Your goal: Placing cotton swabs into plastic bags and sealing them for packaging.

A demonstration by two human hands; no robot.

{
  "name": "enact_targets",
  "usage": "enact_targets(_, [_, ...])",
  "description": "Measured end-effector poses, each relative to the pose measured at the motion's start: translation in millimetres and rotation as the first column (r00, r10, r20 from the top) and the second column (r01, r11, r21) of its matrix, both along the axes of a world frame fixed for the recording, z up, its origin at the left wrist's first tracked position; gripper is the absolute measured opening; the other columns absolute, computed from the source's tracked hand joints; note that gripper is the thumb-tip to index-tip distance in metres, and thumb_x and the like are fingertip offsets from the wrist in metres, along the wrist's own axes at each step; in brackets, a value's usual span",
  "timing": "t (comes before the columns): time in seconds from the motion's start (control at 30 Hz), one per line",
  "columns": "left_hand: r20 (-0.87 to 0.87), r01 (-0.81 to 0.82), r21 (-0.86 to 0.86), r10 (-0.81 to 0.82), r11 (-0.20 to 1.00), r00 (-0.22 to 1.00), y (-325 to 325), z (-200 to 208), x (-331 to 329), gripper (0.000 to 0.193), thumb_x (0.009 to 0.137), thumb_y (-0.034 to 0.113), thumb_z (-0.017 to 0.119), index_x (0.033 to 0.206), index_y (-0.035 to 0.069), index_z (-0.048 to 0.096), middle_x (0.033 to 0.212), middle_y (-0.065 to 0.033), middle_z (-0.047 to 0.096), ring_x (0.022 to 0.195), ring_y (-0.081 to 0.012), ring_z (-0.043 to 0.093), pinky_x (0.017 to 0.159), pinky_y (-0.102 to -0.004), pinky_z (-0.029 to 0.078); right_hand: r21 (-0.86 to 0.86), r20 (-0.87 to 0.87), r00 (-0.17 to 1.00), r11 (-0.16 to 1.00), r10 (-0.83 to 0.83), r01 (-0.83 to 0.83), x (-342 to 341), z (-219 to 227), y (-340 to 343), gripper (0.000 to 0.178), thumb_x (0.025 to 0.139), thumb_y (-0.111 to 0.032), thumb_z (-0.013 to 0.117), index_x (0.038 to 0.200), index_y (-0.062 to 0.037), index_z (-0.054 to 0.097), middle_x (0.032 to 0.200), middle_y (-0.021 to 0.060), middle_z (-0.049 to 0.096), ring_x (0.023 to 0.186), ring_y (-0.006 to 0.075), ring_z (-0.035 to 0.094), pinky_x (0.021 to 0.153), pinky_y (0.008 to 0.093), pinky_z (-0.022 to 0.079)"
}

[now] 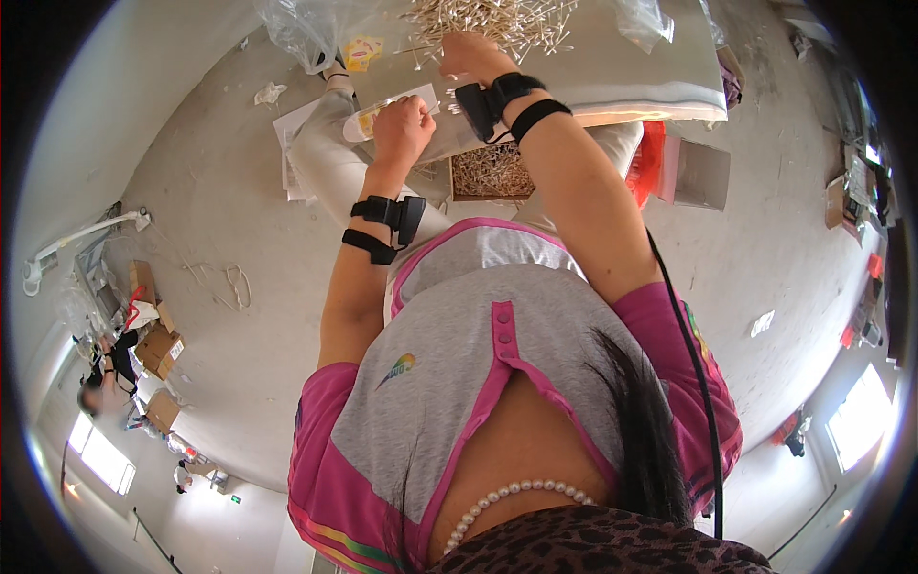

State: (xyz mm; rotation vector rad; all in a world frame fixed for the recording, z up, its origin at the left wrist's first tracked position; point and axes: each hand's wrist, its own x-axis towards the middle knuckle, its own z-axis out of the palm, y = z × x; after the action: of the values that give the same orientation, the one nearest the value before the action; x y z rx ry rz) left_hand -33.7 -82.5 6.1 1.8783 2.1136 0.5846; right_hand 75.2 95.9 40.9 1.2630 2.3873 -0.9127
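My left hand [403, 130] is closed on the edge of a small clear packet [366, 123] with a white and yellow print, just off the near edge of the table. Farther right, my right hand [475, 57] is at the near side of a loose pile of cotton swabs [497, 27]. Its fingers curl downward and are mostly hidden, so what they hold does not show. A few white swab tips [453, 96] show between the two hands, close to my right wrist. Both wrists wear black strapped devices.
On the table [612, 81] lie a yellow printed packet [363, 54], a clear plastic bag [301, 33] and another clear bag [643, 21]. Beneath the table edge sits a box of swabs [491, 174]. A red bag [647, 163] and an open carton [698, 172] stand right of my legs.
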Motion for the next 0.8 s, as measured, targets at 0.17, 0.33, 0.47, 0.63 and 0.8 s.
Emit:
enact_targets(0.17, [0.084, -0.061, -0.073, 0.067, 0.995, 0.994, 20.4, 6.4, -1.2, 0.01, 0.079, 0.013, 0.071, 0.082, 0.007, 0.063, 0.08, -0.0097, 0.071, 0.076, -0.029, 0.069, 0.066, -0.0405, 0.054, 0.133, 0.13, 0.961, 0.956, 0.243, -0.26, 18.5, -3.5, 15.2, 0.027, 0.071, -0.007, 0.075, 0.097, -0.0024, 0.076, 0.098, 0.0146, 0.074, 0.097, 0.0346, 0.072, 0.077, 0.0466, 0.057])
enact_targets(0.33, [0.353, -0.079, 0.054, 0.055, 0.995, 0.934, 46.2, 4.9, -2.9, 0.01, 0.083, 0.009, 0.067, 0.092, 0.009, 0.071, 0.085, -0.0102, 0.072, 0.079, -0.0291, 0.069, 0.069, -0.0388, 0.055, 0.422, 0.044, 0.933, 0.839, 0.358, -0.342, 43.2, -17.9, 1.0, 0.016, 0.084, -0.009, 0.066, 0.096, -0.0044, 0.075, 0.099, 0.0152, 0.074, 0.096, 0.0323, 0.072, 0.077, 0.0468, 0.057])
enact_targets(0.47, [0.301, -0.063, 0.057, 0.043, 0.996, 0.953, 62.0, 1.6, 2.1, 0.012, 0.083, 0.007, 0.067, 0.094, 0.01, 0.072, 0.087, -0.0104, 0.071, 0.082, -0.0296, 0.068, 0.072, -0.0399, 0.054, 0.366, 0.055, 0.932, 0.862, 0.357, -0.352, 55.5, -26.4, -16.2, 0.017, 0.089, -0.011, 0.059, 0.096, -0.006, 0.074, 0.099, 0.0142, 0.073, 0.096, 0.0313, 0.072, 0.077, 0.0463, 0.057])
enact_targets(0.63, [0.145, 0.096, 0.119, -0.113, 0.988, 0.983, 73.8, -7.8, 9.4, 0.012, 0.084, 0.006, 0.066, 0.093, 0.01, 0.072, 0.086, -0.0101, 0.069, 0.084, -0.0327, 0.067, 0.074, -0.0424, 0.053, 0.461, -0.302, 0.932, 0.887, 0.202, -0.043, 82.6, -43.4, -37.1, 0.013, 0.091, -0.014, 0.059, 0.094, -0.0086, 0.07, 0.098, 0.0103, 0.068, 0.09, 0.0332, 0.07, 0.074, 0.0456, 0.057])
enact_targets(0.8, [0.202, 0.149, 0.08, -0.163, 0.986, 0.966, 66.8, -9.9, 20.2, 0.012, 0.084, 0.005, 0.065, 0.093, 0.01, 0.071, 0.088, -0.0101, 0.069, 0.087, -0.0327, 0.066, 0.077, -0.0437, 0.053, 0.32, -0.486, 0.87, 0.908, -0.086, 0.269, 104.5, -45.4, -61.6, 0.01, 0.091, -0.018, 0.061, 0.092, -0.0096, 0.067, 0.096, 0.0098, 0.065, 0.087, 0.0338, 0.068, 0.073, 0.0443, 0.056])
